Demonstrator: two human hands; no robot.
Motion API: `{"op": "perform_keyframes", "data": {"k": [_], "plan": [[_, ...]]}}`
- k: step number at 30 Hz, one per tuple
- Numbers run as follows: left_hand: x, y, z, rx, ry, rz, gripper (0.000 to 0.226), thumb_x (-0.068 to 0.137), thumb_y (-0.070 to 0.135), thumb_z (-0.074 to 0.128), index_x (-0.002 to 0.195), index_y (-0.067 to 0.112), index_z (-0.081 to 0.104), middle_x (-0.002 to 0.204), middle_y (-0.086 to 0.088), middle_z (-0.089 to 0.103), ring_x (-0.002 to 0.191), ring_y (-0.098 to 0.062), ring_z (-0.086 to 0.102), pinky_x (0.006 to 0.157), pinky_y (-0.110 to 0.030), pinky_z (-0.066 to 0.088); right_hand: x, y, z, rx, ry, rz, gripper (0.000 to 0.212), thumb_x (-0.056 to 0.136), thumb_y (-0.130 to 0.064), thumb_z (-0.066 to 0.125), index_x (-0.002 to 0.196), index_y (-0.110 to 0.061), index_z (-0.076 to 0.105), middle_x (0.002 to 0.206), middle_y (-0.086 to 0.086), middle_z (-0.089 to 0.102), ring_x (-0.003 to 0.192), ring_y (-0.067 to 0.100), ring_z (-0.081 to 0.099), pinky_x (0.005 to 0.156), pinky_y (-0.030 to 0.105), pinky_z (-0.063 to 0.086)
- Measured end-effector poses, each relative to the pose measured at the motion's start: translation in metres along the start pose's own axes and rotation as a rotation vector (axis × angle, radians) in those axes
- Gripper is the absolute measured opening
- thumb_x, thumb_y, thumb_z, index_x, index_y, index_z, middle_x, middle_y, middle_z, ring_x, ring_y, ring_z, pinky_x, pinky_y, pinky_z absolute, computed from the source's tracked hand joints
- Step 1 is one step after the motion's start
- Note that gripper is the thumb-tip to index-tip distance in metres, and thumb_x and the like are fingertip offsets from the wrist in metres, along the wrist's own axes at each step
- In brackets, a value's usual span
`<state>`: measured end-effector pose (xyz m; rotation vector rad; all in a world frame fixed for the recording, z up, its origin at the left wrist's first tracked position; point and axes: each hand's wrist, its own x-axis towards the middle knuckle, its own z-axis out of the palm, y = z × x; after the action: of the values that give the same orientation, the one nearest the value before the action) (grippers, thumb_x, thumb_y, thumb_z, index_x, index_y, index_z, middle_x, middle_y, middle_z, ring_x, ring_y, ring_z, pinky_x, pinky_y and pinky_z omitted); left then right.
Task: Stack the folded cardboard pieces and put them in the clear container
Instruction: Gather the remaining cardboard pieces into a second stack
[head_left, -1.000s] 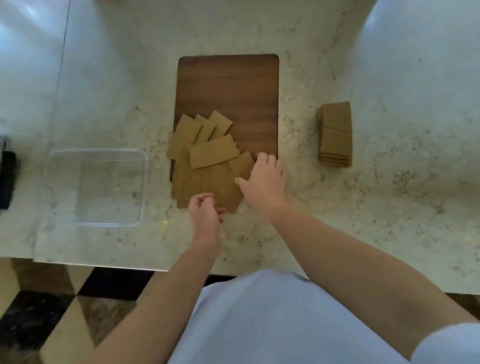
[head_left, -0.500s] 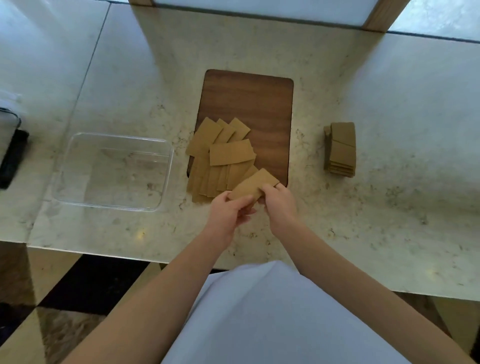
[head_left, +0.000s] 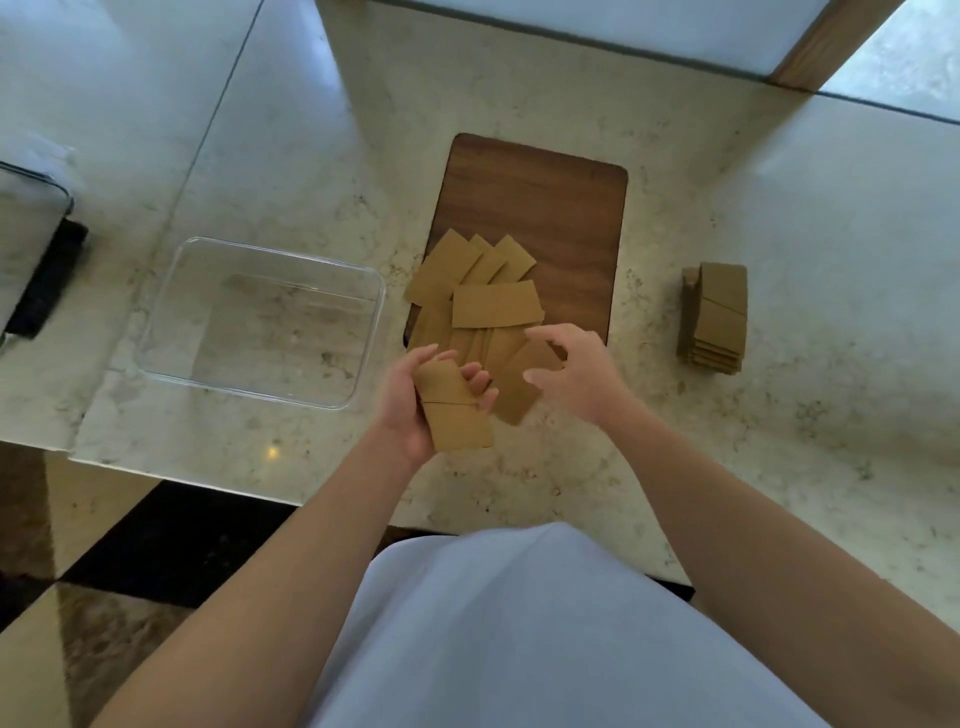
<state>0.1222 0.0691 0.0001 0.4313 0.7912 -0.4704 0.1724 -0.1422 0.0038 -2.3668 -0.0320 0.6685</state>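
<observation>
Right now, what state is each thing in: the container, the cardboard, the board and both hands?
Container: upright on the counter, lid off, nothing in it.
Held cardboard: folded, gripped in the left hand.
Loose cardboard: scattered and overlapping, partly on the board.
Stack: neat pile on the counter, right of the board.
Board: flat on the counter.
Right hand: fingers spread, reaching over a loose piece, gripping nothing.

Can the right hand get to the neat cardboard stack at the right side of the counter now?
Probably yes: the right hand holds nothing, and only bare counter lies between it and the neat stack.
</observation>
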Motion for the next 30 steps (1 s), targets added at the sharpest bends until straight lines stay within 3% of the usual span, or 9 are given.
{"op": "perform_keyframes", "data": {"k": [4,8,13,17,20,22,25,28,30], "plan": [[-0.004,-0.005,-0.008,-0.03,-0.079,-0.039,0.042,0.095,0.029,0.064,0.13,0.007,0.057,0.106,-0.024,0.071,0.088,-0.037,0.074,0.079,-0.048,0.064,0.016,0.011,0.02,-0.496,-0.142,-0.127,0.072,0.082,-0.031,0.08,0.146,-0.035,0.047,0.147,0.0,0.043,0.136,0.029,0.031,0.108,0.051,0.03],[-0.003,-0.011,-0.02,-0.051,-0.059,-0.03,0.041,0.094,0.006,0.057,0.133,-0.004,0.057,0.117,-0.029,0.072,0.102,-0.039,0.075,0.082,-0.043,0.065,0.013,0.017,0.027,-0.583,-0.019,-0.135,0.056,0.08,-0.046,0.081,0.127,-0.029,0.055,0.122,0.002,0.052,0.117,0.027,0.041,0.095,0.045,0.031],[0.006,-0.014,-0.029,0.015,0.079,-0.028,0.035,0.1,-0.009,0.04,0.13,-0.004,0.058,0.106,-0.025,0.077,0.093,-0.036,0.078,0.075,-0.041,0.067,0.01,0.021,0.025,-0.613,0.021,-0.131,0.052,0.076,-0.051,0.083,0.102,-0.025,0.047,0.107,-0.003,0.049,0.106,0.023,0.044,0.091,0.041,0.032],[0.012,-0.013,-0.027,0.086,0.098,-0.005,0.026,0.108,0.01,0.047,0.125,0.018,0.066,0.088,-0.018,0.077,0.075,-0.029,0.075,0.066,-0.042,0.065,0.014,0.016,0.015,-0.528,-0.101,-0.038,0.039,0.085,-0.048,0.078,0.109,-0.028,0.054,0.1,-0.008,0.051,0.108,0.022,0.053,0.092,0.042,0.031],[0.017,-0.016,-0.026,0.095,0.094,0.009,0.026,0.107,0.007,0.049,0.122,0.019,0.066,0.081,-0.016,0.069,0.068,-0.027,0.067,0.059,-0.039,0.061,0.012,0.018,0.009,-0.466,-0.199,-0.014,0.02,0.092,-0.043,0.073,0.103,-0.029,0.064,0.098,-0.003,0.05,0.105,0.025,0.055,0.087,0.038,0.038],[0.019,-0.018,-0.026,0.121,0.114,0.019,0.023,0.106,0.011,0.051,0.123,0.017,0.066,0.077,-0.013,0.065,0.064,-0.024,0.063,0.056,-0.036,0.059,0.008,0.02,0.004,-0.235,-0.205,0.051,0.019,0.093,-0.039,0.074,0.091,-0.024,0.061,0.089,-0.001,0.055,0.089,0.024,0.059,0.071,0.033,0.042],[0.021,-0.02,-0.023,0.145,0.158,0.018,0.035,0.107,0.044,0.052,0.127,0.017,0.062,0.07,-0.007,0.059,0.056,-0.018,0.055,0.053,-0.03,0.052,0.0,0.018,-0.003,0.145,-0.152,0.22,0.035,0.095,-0.044,0.07,0.078,-0.015,0.063,0.068,0.0,0.056,0.059,0.013,0.051,0.057,0.027,0.037],[0.022,-0.023,-0.015,0.263,0.128,-0.022,0.067,0.097,0.072,0.046,0.126,0.015,0.065,0.086,-0.011,0.068,0.071,-0.026,0.065,0.063,-0.035,0.056,-0.009,0.007,0.003,0.375,-0.235,0.299,0.043,0.095,-0.046,0.071,0.075,-0.007,0.068,0.062,0.003,0.057,0.052,0.013,0.047,0.055,0.027,0.039],[0.023,-0.027,-0.01,0.401,0.064,-0.049,0.073,0.095,0.074,0.047,0.124,0.011,0.07,0.108,-0.015,0.077,0.092,-0.033,0.075,0.072,-0.044,0.063,-0.011,-0.003,0.012,0.376,-0.301,0.276,0.042,0.096,-0.043,0.071,0.073,-0.008,0.07,0.059,0.0,0.063,0.051,0.01,0.051,0.053,0.024,0.042]]}}
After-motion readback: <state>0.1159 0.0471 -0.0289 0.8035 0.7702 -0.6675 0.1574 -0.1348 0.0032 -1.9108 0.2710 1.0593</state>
